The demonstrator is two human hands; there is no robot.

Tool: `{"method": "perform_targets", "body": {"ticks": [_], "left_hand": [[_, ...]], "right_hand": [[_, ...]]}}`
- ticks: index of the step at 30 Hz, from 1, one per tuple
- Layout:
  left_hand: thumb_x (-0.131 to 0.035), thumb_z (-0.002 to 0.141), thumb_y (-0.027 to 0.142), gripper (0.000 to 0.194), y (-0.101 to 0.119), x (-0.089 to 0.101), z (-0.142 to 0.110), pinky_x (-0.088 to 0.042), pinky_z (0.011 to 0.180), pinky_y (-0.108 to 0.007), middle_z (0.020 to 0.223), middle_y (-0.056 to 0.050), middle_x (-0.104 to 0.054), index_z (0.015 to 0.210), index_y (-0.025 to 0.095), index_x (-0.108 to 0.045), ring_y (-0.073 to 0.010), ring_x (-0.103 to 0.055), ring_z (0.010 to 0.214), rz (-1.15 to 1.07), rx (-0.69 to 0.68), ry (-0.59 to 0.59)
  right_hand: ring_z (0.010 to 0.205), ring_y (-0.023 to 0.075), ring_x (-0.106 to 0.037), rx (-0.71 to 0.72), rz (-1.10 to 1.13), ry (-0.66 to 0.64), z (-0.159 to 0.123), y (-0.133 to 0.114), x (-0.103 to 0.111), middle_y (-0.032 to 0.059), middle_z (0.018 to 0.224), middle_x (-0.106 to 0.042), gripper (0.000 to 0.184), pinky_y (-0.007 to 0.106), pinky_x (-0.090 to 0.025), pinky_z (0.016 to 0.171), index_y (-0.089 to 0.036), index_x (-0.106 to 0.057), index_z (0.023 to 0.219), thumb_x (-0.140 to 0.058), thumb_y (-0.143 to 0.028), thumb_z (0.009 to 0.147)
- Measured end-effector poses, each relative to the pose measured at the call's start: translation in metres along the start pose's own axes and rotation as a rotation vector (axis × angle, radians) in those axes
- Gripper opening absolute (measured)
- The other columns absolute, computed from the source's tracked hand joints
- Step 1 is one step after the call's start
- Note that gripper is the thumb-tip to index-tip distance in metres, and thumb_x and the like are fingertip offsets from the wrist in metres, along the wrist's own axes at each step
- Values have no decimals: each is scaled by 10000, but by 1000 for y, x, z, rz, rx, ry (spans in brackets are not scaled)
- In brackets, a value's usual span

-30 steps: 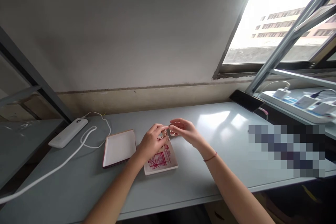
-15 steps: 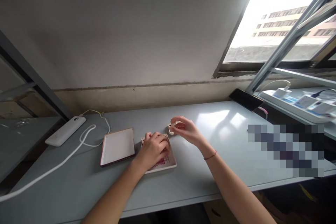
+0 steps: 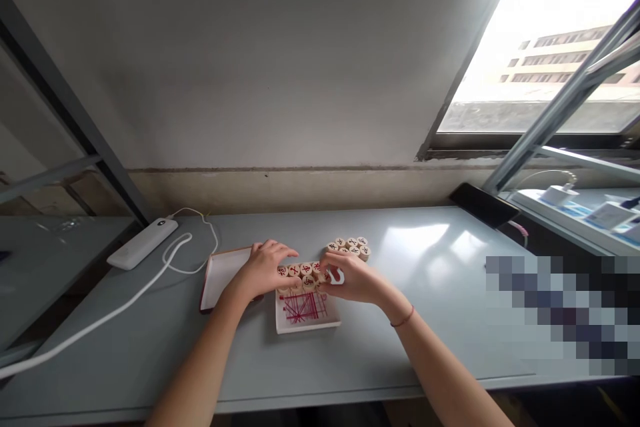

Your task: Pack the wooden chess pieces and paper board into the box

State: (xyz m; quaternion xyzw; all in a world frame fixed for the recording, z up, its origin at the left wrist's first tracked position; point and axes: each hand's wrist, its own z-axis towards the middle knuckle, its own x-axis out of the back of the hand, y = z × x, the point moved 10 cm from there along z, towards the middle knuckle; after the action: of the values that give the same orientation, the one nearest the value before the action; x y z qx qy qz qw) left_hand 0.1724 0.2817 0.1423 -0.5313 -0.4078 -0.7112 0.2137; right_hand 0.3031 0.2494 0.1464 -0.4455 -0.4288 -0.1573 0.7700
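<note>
A shallow white box [image 3: 307,329] lies on the desk, with red lines on its floor. Rows of round Chinese chess pieces [image 3: 306,269], several with red characters, fill its far part. At the left end of these rows is my left hand [image 3: 265,268], thumb and fingers spread apart. My right hand [image 3: 353,277] curls over the box's right side, its thumb and fingertips around a piece at the row's right end. Just beyond it, a cluster of loose Chinese chess pieces [image 3: 354,243] stands on the desk. The box lid [image 3: 220,271], white inside, is partly behind my left hand.
A white power bank [image 3: 143,243] with a white cable [image 3: 125,307] lies at the left. At the back right rests a dark flat device [image 3: 483,205]. Power strip plugs [image 3: 560,195] sit on the right-hand shelf. Grey metal frames rise on both sides of the desk [image 3: 380,360].
My left hand has moved left off the box's middle and opened, uncovering the rows of pieces. My right hand has come from the loose cluster down to the box's right end.
</note>
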Motion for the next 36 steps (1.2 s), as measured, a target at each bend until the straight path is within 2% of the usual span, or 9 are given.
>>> {"method": "perform_targets", "body": {"ticks": [8, 15, 20, 23, 26, 29, 33, 36], "left_hand": [[-691, 702, 471, 409, 2, -5, 1, -302, 916, -371, 1114, 1, -653, 1065, 297, -617, -246, -501, 1102, -23, -3, -16], [-688, 684, 489, 421, -2, -9, -2, -303, 894, -366, 1095, 8, -666, 1058, 307, -625, -249, -507, 1070, -15, 7, -69], [-672, 640, 619, 562, -4, -14, -3, -295, 901, -382, 1115, -13, -665, 1113, 319, -621, -276, -485, 1089, -7, 12, -97], [-666, 616, 668, 630, -4, -15, -3, -288, 907, -387, 1118, -18, -666, 1143, 327, -611, -279, -479, 1094, -15, 21, -102], [-629, 646, 693, 639, -3, -12, -3, -287, 913, -386, 1138, -23, -658, 1163, 320, -602, -274, -477, 1102, -27, 33, -95], [-577, 693, 701, 619, -3, -9, -4, -293, 909, -380, 1145, -26, -653, 1170, 307, -598, -269, -481, 1102, -32, 35, -92], [-567, 710, 689, 585, 1, -8, -4, -295, 912, -378, 1135, -23, -656, 1153, 308, -603, -265, -493, 1089, -29, 10, -103], [-580, 696, 695, 583, 2, -4, -4, -298, 915, -384, 1136, -30, -655, 1127, 304, -615, -267, -503, 1083, -39, 21, -97]], "right_hand": [[630, 97, -488, 21, -161, -79, 0, -12, -16, 19, 862, -560, 69, 215, -329, 556, -180, -578, 776, -614, -146, 728], [590, 99, -445, -27, -260, -107, 1, -10, -21, 6, 790, -535, 90, 218, -248, 498, -185, -555, 783, -602, -145, 717], [615, 105, -463, -40, -194, -85, 2, -4, -21, 9, 784, -543, 73, 215, -297, 535, -182, -553, 761, -602, -143, 724], [645, 111, -487, -36, -65, -57, 2, 5, -13, 13, 810, -561, 88, 215, -364, 574, -185, -564, 783, -634, -215, 739], [605, 104, -498, -122, -12, 22, 5, 25, 8, 33, 872, -595, 132, 232, -402, 581, -188, -594, 870, -574, -306, 814], [660, 120, -558, -263, -123, 72, 10, 47, 26, 60, 1033, -621, 207, 257, -424, 642, -203, -612, 1005, -524, -280, 835], [892, 199, -607, -366, -280, -73, 26, 57, 16, 77, 1139, -627, 344, 271, -423, 714, -219, -607, 1138, -541, -302, 811], [939, 225, -606, -452, -383, -129, 37, 61, 11, 88, 1125, -641, 356, 276, -417, 717, -211, -611, 1154, -514, -303, 824]]}}
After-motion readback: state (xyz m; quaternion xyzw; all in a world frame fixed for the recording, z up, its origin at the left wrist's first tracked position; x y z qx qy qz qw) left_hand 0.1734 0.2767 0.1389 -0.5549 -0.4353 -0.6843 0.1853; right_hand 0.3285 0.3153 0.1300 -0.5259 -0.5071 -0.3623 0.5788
